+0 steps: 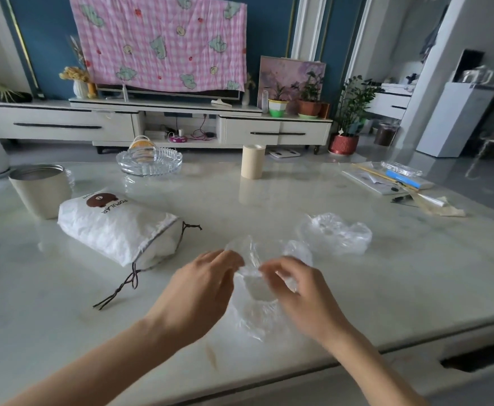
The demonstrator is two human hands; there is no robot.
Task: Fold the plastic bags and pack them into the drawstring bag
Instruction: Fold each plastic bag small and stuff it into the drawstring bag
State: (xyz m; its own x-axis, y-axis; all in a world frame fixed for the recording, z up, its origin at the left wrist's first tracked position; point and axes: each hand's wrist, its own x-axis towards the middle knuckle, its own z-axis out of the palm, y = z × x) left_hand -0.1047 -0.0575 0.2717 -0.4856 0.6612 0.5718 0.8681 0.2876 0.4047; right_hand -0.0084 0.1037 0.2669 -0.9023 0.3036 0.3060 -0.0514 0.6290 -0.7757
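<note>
The left hand and right hand pinch the top of a clear plastic bag on the bench, probably to fold it. 1 crumpled bag waits beyond; the drawstring bag lies left, mouth facing them.

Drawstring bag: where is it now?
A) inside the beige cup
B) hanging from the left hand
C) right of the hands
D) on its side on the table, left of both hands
D: the drawstring bag lies on its side on the table, left of the left hand and right hand, which both pinch a clear plastic bag.
</note>
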